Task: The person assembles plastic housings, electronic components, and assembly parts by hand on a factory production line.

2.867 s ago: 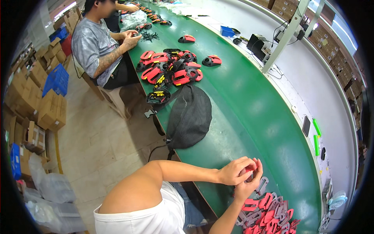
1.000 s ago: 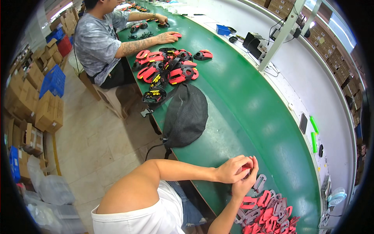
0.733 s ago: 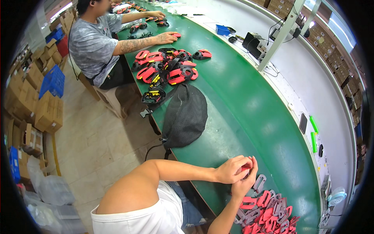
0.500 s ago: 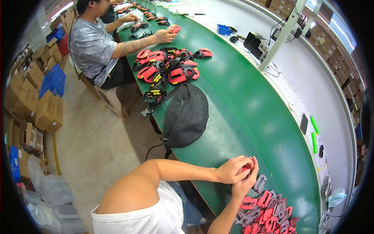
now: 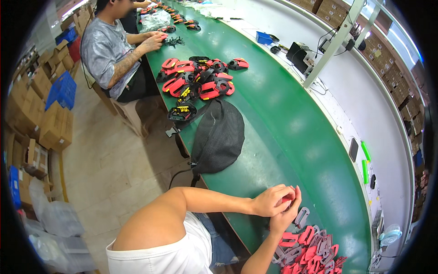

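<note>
My left hand [image 5: 271, 201] and my right hand [image 5: 286, 216] meet over the green table. Their fingers are curled together around a small red plastic part [image 5: 286, 200], mostly hidden by the fingers. Just beyond my right wrist lies a heap of red and grey plastic frame-shaped parts [image 5: 312, 249], with one grey frame [image 5: 301, 217] at its edge closest to my fingers.
A black mesh bag [image 5: 218, 137] lies on the table to my left. Past it are piled red-and-black plastic assemblies [image 5: 200, 80]. A seated co-worker [image 5: 109, 55] works farther up the green table [image 5: 283, 132]. A phone [image 5: 353, 149] rests on the right ledge.
The co-worker's outstretched arm has drawn back, and both their hands now meet around a red part near small black pieces. My own hands have barely moved.
</note>
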`<action>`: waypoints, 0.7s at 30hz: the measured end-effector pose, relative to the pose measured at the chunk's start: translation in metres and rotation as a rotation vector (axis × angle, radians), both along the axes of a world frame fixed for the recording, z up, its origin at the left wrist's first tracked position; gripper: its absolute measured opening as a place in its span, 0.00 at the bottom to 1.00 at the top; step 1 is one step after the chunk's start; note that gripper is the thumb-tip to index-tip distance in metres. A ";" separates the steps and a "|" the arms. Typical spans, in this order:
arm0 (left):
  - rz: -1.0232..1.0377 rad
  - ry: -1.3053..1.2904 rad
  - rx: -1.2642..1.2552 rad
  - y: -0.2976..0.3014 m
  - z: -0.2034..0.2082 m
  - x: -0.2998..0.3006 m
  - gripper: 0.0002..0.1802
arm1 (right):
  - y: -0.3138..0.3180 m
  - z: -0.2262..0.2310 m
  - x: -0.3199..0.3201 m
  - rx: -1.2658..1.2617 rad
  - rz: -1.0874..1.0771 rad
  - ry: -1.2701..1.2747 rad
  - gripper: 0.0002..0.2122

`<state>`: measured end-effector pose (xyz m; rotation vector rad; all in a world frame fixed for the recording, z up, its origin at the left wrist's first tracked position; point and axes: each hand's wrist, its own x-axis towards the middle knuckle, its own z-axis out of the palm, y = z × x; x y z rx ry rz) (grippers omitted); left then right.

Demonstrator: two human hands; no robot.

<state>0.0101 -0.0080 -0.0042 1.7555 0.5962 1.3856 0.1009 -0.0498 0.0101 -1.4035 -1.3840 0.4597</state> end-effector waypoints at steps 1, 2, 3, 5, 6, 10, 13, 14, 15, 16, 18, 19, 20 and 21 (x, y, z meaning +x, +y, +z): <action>0.011 0.002 0.016 -0.001 0.000 0.000 0.12 | 0.000 0.001 0.000 -0.002 0.001 -0.001 0.26; 0.011 0.001 0.014 -0.002 -0.001 0.000 0.12 | -0.001 0.002 -0.001 -0.019 0.009 -0.002 0.26; 0.008 -0.003 0.000 -0.003 -0.001 0.000 0.12 | -0.001 0.002 -0.001 -0.035 0.018 -0.002 0.26; 0.004 -0.007 -0.008 -0.001 -0.001 -0.001 0.12 | -0.001 0.000 -0.001 -0.028 0.019 0.027 0.26; 0.002 -0.019 0.001 0.000 -0.002 0.000 0.12 | 0.000 0.000 -0.002 -0.023 0.021 0.057 0.26; -0.017 -0.013 -0.016 -0.003 -0.001 -0.002 0.13 | 0.000 -0.002 0.000 -0.025 0.023 0.018 0.29; -0.013 -0.031 -0.011 -0.001 -0.002 0.001 0.13 | 0.000 0.000 -0.001 -0.042 0.023 0.026 0.29; -0.013 -0.030 -0.014 -0.003 -0.001 0.001 0.13 | -0.001 0.002 -0.001 -0.051 0.028 0.024 0.28; -0.008 -0.016 -0.020 -0.005 -0.001 0.001 0.13 | -0.001 0.003 -0.001 -0.060 0.033 0.023 0.28; -0.002 -0.003 -0.022 -0.004 -0.001 -0.001 0.13 | -0.001 0.002 -0.001 -0.059 0.035 0.024 0.28; -0.007 -0.016 -0.019 -0.001 -0.001 0.000 0.13 | 0.000 -0.002 0.000 -0.059 0.020 0.010 0.30; -0.015 -0.029 -0.018 -0.001 0.000 0.001 0.13 | 0.000 -0.002 0.000 -0.060 0.020 0.012 0.30; -0.015 -0.028 -0.019 -0.003 0.000 0.000 0.13 | 0.000 -0.001 0.000 -0.059 0.021 0.010 0.30; -0.013 -0.013 -0.022 -0.004 0.000 0.000 0.13 | -0.001 0.000 0.000 -0.058 0.022 0.008 0.30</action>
